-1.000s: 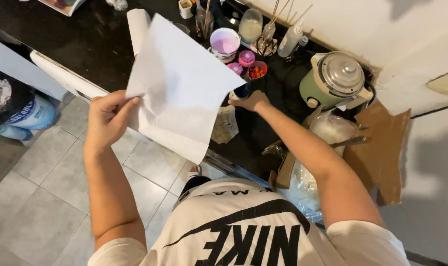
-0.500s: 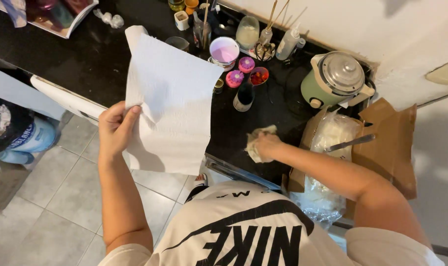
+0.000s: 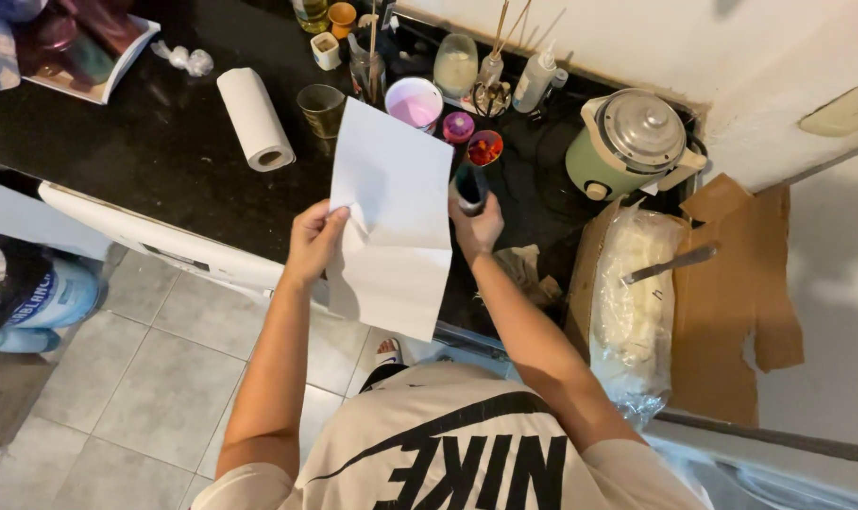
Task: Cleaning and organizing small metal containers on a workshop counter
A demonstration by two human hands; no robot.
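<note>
Your left hand (image 3: pixel 314 244) pinches the white paper sheet (image 3: pixel 396 219) at its left edge above the desk (image 3: pixel 164 142), fingers pressed together, where it looks light, floppy and easily creased, while your right hand (image 3: pixel 476 227) wraps the small dark, likely rigid bottle (image 3: pixel 470 186).

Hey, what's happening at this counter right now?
A person stands at a black countertop. Their left hand holds up a white sheet of paper by its edge, and their right hand grips a small dark bottle just beside it. On the counter sit a paper towel roll, a pink cup, a green pot with a metal lid and a plastic-wrapped bundle on cardboard.
</note>
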